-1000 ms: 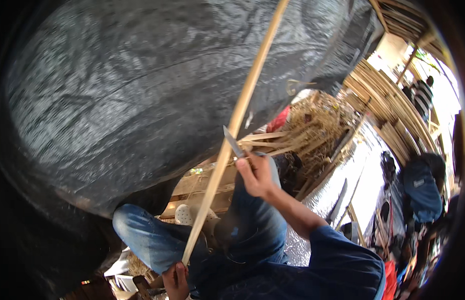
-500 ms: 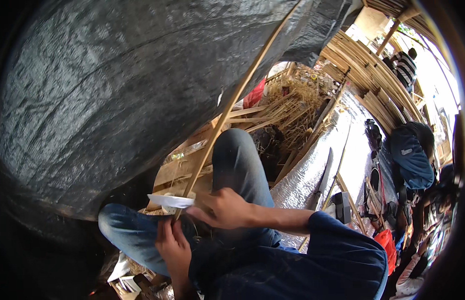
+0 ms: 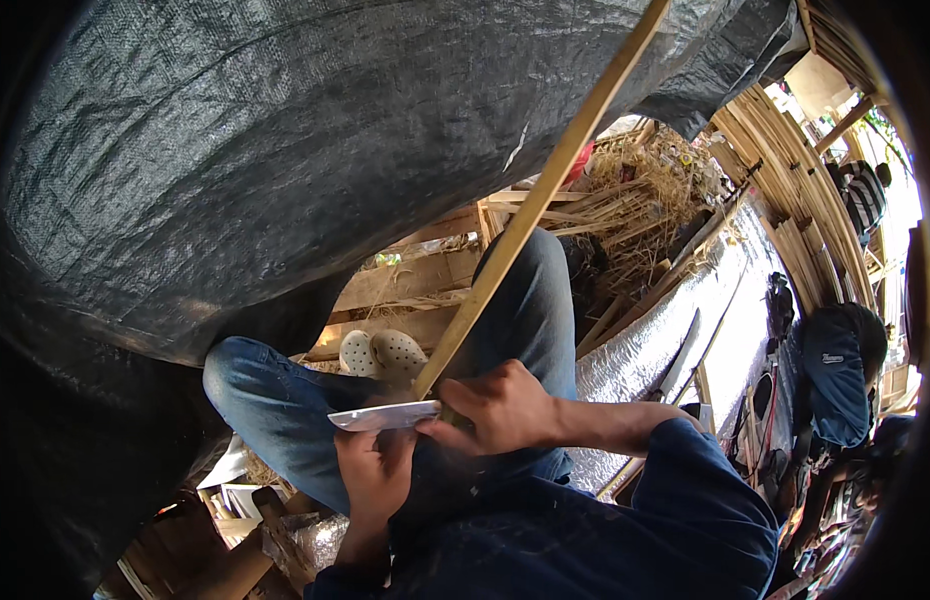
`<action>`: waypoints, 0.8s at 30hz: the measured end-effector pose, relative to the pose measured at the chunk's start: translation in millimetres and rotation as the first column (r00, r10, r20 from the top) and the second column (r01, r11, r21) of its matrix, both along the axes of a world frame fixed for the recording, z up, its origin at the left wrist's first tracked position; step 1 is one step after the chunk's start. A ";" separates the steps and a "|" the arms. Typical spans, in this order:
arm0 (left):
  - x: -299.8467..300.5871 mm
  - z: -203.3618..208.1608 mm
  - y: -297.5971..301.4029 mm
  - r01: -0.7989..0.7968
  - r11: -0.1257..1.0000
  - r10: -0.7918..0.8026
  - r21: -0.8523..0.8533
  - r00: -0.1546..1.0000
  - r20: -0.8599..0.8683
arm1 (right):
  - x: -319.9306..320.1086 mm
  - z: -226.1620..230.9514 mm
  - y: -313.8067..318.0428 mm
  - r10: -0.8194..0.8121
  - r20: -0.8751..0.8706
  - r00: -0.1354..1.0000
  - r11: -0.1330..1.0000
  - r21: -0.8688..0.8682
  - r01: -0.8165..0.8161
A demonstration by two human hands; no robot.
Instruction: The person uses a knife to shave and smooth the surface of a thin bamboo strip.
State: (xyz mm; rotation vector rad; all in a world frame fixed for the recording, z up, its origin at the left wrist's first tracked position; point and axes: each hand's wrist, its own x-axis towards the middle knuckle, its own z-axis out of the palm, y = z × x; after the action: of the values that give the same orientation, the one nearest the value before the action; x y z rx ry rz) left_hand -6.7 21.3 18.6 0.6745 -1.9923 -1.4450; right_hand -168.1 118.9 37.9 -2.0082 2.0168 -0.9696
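Note:
My right hand (image 3: 507, 408) is closed round the handle of a knife, its fingers partly blurred. The pale knife blade (image 3: 383, 415) points left and lies across the lower end of a long bamboo strip (image 3: 530, 215). The strip slants up and to the right, past my raised knee, to the upper edge of the view. Just below the blade, my left hand (image 3: 373, 478) is closed at the strip's lower end; the blade hides part of its fingertips and the grip.
A dark tarp (image 3: 285, 170) hangs across the upper left. Pale perforated clogs (image 3: 383, 354) stand beyond my legs. Shavings (image 3: 645, 185) and stacked bamboo slats (image 3: 790, 170) lie behind, with a silver foil sheet (image 3: 625, 385) to my right. A blue bag (image 3: 837, 385) and another person (image 3: 865, 195) are farther right.
The view has shifted, bringing the clogs into sight. The knife blade now sits closer to my left hand, and the strip appears wider and leans more to the right.

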 end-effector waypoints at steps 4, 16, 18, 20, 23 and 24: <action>-9.1 9.3 1.4 -0.050 0.994 0.051 0.099 0.999 -0.006 | -14.5 -2.5 -3.2 0.014 -0.061 0.998 0.995 -0.093 -0.019; -0.2 -13.9 9.0 -0.044 0.999 0.044 -0.001 0.997 0.066 | -172.9 30.3 1.6 -0.790 -0.022 0.613 0.581 -0.347 0.736; 2.7 -10.9 12.4 -0.037 0.987 0.056 -0.157 0.992 0.116 | -175.7 20.4 6.5 -0.801 -0.072 0.594 0.575 -0.368 0.731; 9.1 -10.1 14.3 -0.031 0.989 0.050 -0.145 0.990 0.135 | -174.9 10.2 8.1 -0.810 -0.111 0.576 0.572 -0.369 0.733; 21.6 -8.4 20.4 -0.042 0.988 0.068 -0.150 0.984 0.168 | -169.9 4.2 6.7 -0.746 -0.098 0.658 0.646 -0.345 0.681; 27.9 -10.3 22.3 -0.056 0.982 0.092 -0.179 0.975 0.201 | -170.2 2.0 8.6 -0.747 -0.097 0.658 0.645 -0.349 0.680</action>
State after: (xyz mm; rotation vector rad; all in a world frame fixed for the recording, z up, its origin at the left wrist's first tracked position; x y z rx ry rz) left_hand 21.2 43.6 8.3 0.8428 -2.1967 -1.1818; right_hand -338.3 127.5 39.9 -1.4228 3.0947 -1.2453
